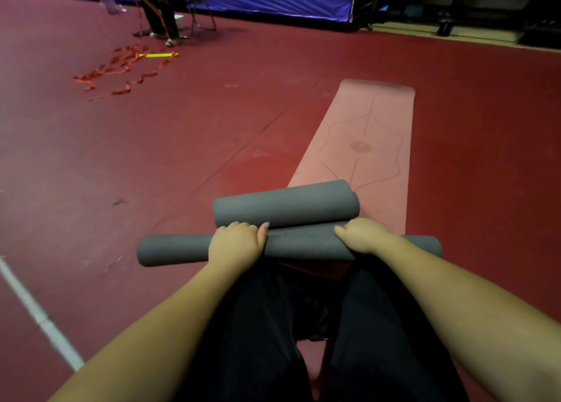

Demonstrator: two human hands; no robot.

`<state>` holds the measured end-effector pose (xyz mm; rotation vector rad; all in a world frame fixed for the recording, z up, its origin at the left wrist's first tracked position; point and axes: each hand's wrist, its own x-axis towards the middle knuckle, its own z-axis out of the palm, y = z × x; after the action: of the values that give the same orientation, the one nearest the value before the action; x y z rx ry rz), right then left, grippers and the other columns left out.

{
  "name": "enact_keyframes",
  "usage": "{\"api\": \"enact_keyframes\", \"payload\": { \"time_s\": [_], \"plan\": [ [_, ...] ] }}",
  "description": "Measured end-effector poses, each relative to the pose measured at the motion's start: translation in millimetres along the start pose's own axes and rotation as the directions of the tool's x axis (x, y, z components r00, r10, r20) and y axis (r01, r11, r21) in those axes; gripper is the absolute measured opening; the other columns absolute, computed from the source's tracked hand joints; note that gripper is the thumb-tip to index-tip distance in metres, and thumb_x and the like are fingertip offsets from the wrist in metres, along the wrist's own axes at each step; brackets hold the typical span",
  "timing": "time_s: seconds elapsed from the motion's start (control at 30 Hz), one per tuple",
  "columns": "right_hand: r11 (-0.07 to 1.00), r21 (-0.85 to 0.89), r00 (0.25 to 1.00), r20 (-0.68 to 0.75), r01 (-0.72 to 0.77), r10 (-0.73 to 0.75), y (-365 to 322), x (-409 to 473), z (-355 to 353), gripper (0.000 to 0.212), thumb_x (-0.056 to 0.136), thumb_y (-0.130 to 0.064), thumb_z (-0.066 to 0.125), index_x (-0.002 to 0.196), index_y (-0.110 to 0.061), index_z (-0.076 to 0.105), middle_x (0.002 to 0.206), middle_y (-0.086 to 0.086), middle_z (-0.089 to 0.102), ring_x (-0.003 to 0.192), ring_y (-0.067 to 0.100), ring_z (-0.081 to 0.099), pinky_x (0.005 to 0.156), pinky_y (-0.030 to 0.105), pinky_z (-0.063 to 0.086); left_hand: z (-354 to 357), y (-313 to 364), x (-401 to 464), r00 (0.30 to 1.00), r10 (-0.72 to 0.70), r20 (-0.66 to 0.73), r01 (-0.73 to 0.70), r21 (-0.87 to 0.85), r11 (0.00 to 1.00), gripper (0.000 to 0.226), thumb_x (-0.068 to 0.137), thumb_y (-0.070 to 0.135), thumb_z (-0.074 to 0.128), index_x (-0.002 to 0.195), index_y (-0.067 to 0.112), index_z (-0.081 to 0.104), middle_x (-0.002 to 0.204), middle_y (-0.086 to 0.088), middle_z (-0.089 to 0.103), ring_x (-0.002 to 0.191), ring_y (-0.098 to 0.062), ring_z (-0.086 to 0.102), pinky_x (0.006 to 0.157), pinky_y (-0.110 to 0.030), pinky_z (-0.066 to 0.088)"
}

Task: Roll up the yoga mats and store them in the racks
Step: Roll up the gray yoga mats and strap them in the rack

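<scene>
Near grey rolled mat (182,251) is gripped by left hand (238,244) and right hand (362,234), fingers curled over it. Second grey roll (287,204) is laid just beyond, touching, on pink mat (364,134) spread flat on the floor.

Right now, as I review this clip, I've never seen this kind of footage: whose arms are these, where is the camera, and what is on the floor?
There is no machine here. One camera on a person's head looks down at their own bare hands. The left hand and the right hand grip a grey rolled mat. A second grey roll lies just beyond it. Both sit at the near end of a pink mat, still flat on the red floor. No rack is in view.
</scene>
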<state>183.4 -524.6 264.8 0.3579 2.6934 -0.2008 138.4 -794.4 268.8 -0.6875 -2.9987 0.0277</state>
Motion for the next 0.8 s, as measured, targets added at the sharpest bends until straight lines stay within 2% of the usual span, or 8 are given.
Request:
{"api": "enact_keyframes", "payload": {
  "time_s": [0.2, 0.4, 0.43, 0.5, 0.57, 0.6, 0.7, 0.8],
  "plan": [
    [0.999, 0.052, 0.982, 0.187, -0.009, -0.001, 6.0, -18.0, -17.9, 0.058, 0.103, -0.041, 0.028, 0.140, -0.003, 0.049, 0.149, 0.021, 0.044, 0.132, 0.032, 0.046, 0.103, 0.033, 0.034, -16.4, 5.9, -1.3, 0.994, -0.037, 0.099, 0.041, -0.033, 0.999, 0.055, 0.104, 0.043, 0.026, 0.088, 0.014, 0.070, 0.098, -0.009, 0.071, 0.093, -0.034, 0.065, 0.075, -0.036, 0.045],
    [0.999, 0.011, 0.953, 0.301, 0.036, -0.038, 4.6, -20.4, -15.5, 0.052, 0.102, -0.040, 0.030, 0.136, -0.009, 0.055, 0.145, 0.014, 0.049, 0.128, 0.029, 0.048, 0.098, 0.032, 0.034, -13.3, 3.9, -2.8, 0.947, -0.141, 0.290, 0.181, -0.113, 0.977, 0.047, 0.100, 0.038, 0.030, 0.096, 0.009, 0.068, 0.111, -0.018, 0.067, 0.099, -0.036, 0.061, 0.079, -0.038, 0.042],
    [0.997, 0.009, 0.962, 0.263, 0.079, -0.078, 4.7, -17.6, -10.9, 0.048, 0.102, -0.037, 0.030, 0.128, -0.009, 0.059, 0.138, 0.015, 0.054, 0.123, 0.030, 0.051, 0.095, 0.033, 0.036, -12.3, 1.8, -0.9, 0.936, -0.145, 0.321, 0.191, -0.116, 0.975, 0.045, 0.100, 0.037, 0.031, 0.094, 0.011, 0.066, 0.112, -0.018, 0.066, 0.098, -0.036, 0.060, 0.079, -0.037, 0.042],
    [0.990, 0.053, 0.992, 0.005, 0.129, -0.129, 6.0, -17.6, -1.8, 0.038, 0.101, -0.035, 0.036, 0.097, -0.012, 0.066, 0.104, 0.011, 0.060, 0.105, 0.031, 0.057, 0.078, 0.034, 0.040, -13.1, -1.2, 4.0, 0.917, -0.128, 0.377, 0.185, -0.119, 0.975, 0.041, 0.100, 0.036, 0.031, 0.091, 0.013, 0.062, 0.115, -0.019, 0.065, 0.100, -0.035, 0.060, 0.079, -0.036, 0.042],
    [0.990, 0.045, 0.948, -0.296, 0.136, -0.117, 5.0, -28.4, 3.7, 0.041, 0.101, -0.040, 0.040, 0.076, -0.015, 0.059, 0.088, 0.007, 0.061, 0.092, 0.031, 0.060, 0.065, 0.035, 0.033, -12.9, -3.6, 8.9, 0.908, -0.105, 0.405, 0.158, -0.100, 0.982, 0.041, 0.101, 0.035, 0.030, 0.097, 0.011, 0.063, 0.118, -0.020, 0.063, 0.104, -0.035, 0.057, 0.082, -0.036, 0.042],
    [0.992, 0.008, 0.919, -0.375, 0.130, -0.117, 3.7, -34.7, 6.5, 0.042, 0.102, -0.042, 0.040, 0.071, -0.017, 0.054, 0.087, 0.007, 0.063, 0.089, 0.031, 0.060, 0.063, 0.035, 0.029, -12.7, -4.7, 11.8, 0.906, -0.098, 0.411, 0.146, -0.087, 0.985, 0.044, 0.101, 0.036, 0.030, 0.106, 0.009, 0.064, 0.122, -0.020, 0.061, 0.107, -0.035, 0.056, 0.086, -0.037, 0.042],
    [0.981, 0.055, 0.858, -0.496, 0.186, -0.135, 5.0, -47.7, 22.1, 0.039, 0.100, -0.042, 0.045, 0.068, -0.020, 0.046, 0.082, 0.006, 0.062, 0.086, 0.031, 0.058, 0.064, 0.038, 0.032, -11.2, -8.5, 17.7, 0.856, -0.096, 0.508, 0.176, -0.111, 0.978, 0.050, 0.102, 0.040, 0.030, 0.119, 0.008, 0.064, 0.132, -0.020, 0.058, 0.115, -0.036, 0.056, 0.090, -0.037, 0.041],
    [0.976, 0.092, 0.841, -0.527, 0.197, -0.121, 9.1, -52.2, 37.3, 0.041, 0.097, -0.050, 0.046, 0.072, -0.018, 0.051, 0.078, 0.003, 0.058, 0.084, 0.029, 0.056, 0.070, 0.038, 0.037, -13.7, -6.6, 28.6, 0.804, -0.066, 0.591, 0.185, -0.143, 0.972, 0.050, 0.104, 0.037, 0.032, 0.129, 0.003, 0.059, 0.142, -0.021, 0.051, 0.126, -0.034, 0.051, 0.099, -0.035, 0.039]
  ]
}}
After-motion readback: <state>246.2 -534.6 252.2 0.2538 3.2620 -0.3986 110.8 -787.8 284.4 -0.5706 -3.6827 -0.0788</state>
